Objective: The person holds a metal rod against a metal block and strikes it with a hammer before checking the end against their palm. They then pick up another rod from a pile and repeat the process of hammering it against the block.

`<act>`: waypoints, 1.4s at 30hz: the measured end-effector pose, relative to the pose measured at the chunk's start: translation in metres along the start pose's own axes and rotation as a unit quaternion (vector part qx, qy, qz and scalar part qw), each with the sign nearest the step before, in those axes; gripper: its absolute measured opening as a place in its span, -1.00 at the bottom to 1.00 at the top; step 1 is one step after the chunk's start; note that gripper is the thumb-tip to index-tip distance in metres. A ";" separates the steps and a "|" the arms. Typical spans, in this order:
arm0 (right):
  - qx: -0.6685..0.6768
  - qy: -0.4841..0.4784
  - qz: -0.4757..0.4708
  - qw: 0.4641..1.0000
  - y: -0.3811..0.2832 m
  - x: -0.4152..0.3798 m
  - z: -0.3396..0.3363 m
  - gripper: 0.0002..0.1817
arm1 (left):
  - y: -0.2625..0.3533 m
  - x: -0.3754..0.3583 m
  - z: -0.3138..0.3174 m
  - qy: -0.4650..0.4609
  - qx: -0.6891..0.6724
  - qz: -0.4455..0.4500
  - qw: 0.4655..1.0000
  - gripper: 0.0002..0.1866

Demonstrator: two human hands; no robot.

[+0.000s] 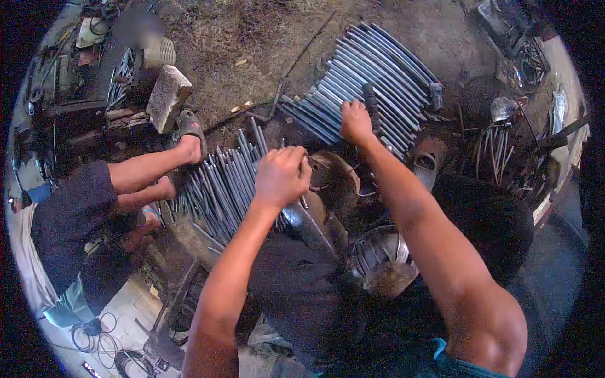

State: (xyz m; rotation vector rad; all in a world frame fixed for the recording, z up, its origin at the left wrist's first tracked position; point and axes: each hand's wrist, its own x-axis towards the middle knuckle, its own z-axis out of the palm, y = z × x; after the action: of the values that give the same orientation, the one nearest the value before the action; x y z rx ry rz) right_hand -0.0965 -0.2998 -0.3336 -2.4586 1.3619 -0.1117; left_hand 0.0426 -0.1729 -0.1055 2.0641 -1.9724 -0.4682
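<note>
My left hand (283, 173) is closed, its fingers curled above a round metal piece (334, 179) beside my knees. What lies inside the fingers is hidden. A bundle of loose metal rods (217, 183) lies just left of it. My right hand (357, 121) is closed too, at the near edge of a row of grey metal rods (378, 69) laid side by side on the ground. Its grip is turned away from view. Right beside its knuckles stands a dark ribbed piece (370, 101), overlapping the row.
Another person's legs (151, 167) reach in from the left, a foot near the bundle. A pale stone block (169, 97) stands behind that foot. A long bent bar (296, 66) crosses the dirt. Scrap and thin rods (495, 148) lie at right. Coiled cable (107, 343) is at lower left.
</note>
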 end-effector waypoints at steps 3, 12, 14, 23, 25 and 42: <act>0.000 -0.046 0.032 0.998 -0.002 0.011 0.002 -0.80 | 0.000 0.001 0.001 0.011 0.004 0.008 1.000 -0.90; 0.077 -0.173 0.076 0.979 0.007 0.031 -0.023 -0.73 | 0.003 0.002 0.000 0.025 -0.006 0.009 1.000 -0.91; 0.060 -0.194 0.080 0.976 0.001 0.033 -0.019 -0.74 | 0.002 0.001 -0.001 0.032 -0.003 0.012 0.999 -0.90; 0.045 -0.095 0.086 0.991 -0.014 0.020 -0.017 -0.73 | 0.004 0.001 -0.001 0.016 0.014 0.001 1.000 -0.86; 0.037 -0.093 0.082 0.992 -0.014 0.022 -0.013 -0.71 | 0.004 0.002 -0.003 -0.013 0.022 -0.012 1.000 -0.86; 0.113 -0.155 0.092 0.977 0.004 0.036 -0.019 -0.74 | 0.001 0.002 0.004 0.025 -0.005 0.001 1.000 -0.86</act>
State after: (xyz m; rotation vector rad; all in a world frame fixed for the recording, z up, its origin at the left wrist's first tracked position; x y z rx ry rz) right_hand -0.0845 -0.3367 -0.3203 -2.0506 1.3477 0.1459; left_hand 0.0398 -0.1744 -0.1087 2.0473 -1.9396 -0.4224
